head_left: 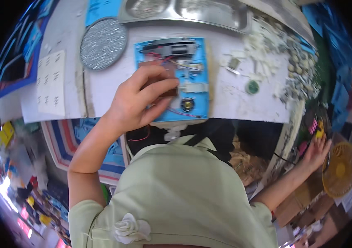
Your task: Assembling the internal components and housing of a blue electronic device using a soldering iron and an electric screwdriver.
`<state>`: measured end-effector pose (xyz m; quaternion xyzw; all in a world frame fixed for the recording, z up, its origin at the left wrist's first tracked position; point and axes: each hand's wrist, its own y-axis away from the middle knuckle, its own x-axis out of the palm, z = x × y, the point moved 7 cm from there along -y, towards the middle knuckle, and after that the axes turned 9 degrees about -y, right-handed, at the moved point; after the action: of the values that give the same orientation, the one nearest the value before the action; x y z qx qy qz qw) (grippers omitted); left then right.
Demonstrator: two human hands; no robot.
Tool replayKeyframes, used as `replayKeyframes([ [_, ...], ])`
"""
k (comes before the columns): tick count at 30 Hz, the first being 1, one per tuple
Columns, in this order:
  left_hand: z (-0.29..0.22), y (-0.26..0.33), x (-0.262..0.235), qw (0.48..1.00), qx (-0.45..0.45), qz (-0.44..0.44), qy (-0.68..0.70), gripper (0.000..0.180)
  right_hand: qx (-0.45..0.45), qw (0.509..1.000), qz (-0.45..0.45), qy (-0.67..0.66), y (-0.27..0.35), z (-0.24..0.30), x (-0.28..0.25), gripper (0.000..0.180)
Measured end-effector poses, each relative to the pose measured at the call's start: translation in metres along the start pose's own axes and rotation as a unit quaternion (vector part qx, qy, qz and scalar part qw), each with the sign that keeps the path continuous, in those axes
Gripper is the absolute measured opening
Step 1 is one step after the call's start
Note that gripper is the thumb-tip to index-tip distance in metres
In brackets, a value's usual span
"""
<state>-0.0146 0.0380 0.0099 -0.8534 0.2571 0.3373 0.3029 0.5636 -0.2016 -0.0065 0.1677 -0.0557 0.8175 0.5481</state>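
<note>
Now left hand (136, 103) pinches one brown board (159, 78); right hand (316, 151) apart.

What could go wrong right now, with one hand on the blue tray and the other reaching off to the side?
1. The blue tray overhangs the table edge; only the left hand, on a brown board, steadies it, so it might tip.
2. The right hand reaches far down toward a yellow object away from the tray, so attention is likely split.
3. Loose red wires might snag.
</note>
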Motion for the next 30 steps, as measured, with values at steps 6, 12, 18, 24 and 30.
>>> replayKeyframes([
  [6, 0.005, 0.019, -0.008, 0.994, -0.02, -0.1, -0.033, 0.033, -0.16, 0.9, 0.205, 0.35, 0.175, -0.068, 0.151, 0.031],
  [12, -0.001, 0.013, -0.005, 0.995, -0.009, -0.083, -0.056, 0.029, -0.303, 0.707, 0.555, 0.317, 0.302, -0.124, 0.293, 0.027],
  [18, 0.001, 0.014, -0.002, 0.995, -0.012, -0.089, -0.04, 0.029, -0.303, 0.677, 0.575, 0.344, 0.308, -0.132, 0.3, 0.024],
  [24, -0.004, -0.015, 0.002, 0.989, 0.028, -0.093, -0.112, 0.03, -0.256, 0.706, 0.569, 0.336, 0.29, -0.124, 0.311, 0.021],
  [30, -0.003, -0.028, 0.003, 0.979, 0.041, -0.11, -0.165, 0.028, -0.268, 0.702, 0.526, 0.399, 0.259, -0.141, 0.353, 0.021],
])
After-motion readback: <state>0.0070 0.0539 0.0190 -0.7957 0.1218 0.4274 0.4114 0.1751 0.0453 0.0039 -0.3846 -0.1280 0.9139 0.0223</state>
